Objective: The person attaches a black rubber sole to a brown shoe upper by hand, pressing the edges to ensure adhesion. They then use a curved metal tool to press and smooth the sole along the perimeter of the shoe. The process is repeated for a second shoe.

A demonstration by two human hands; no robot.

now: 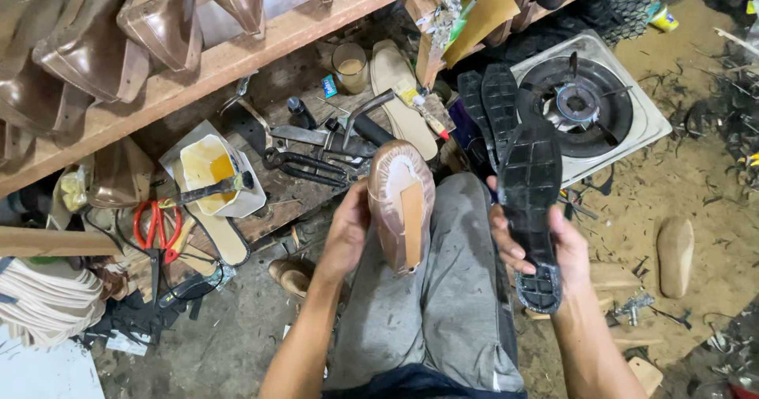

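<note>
Small blue rectangular packet (329, 86) on worktop, well above the left grip (345, 237), beside a round tan cup. Yellow-green round tin (662, 19) on floor, far upper right of right grip (541, 245).

Outsole (530, 201): matt black rubber, grid-textured. Lasted shoe (401, 203): glossy bronze upper, pale smooth bottom. Shelf (237, 59): rough bare wood. Stove (624, 90): dull white metal.

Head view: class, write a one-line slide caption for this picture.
Left hand holds a brown shoe upper sole-side up while right hand holds a black rubber outsole beside it.
</note>
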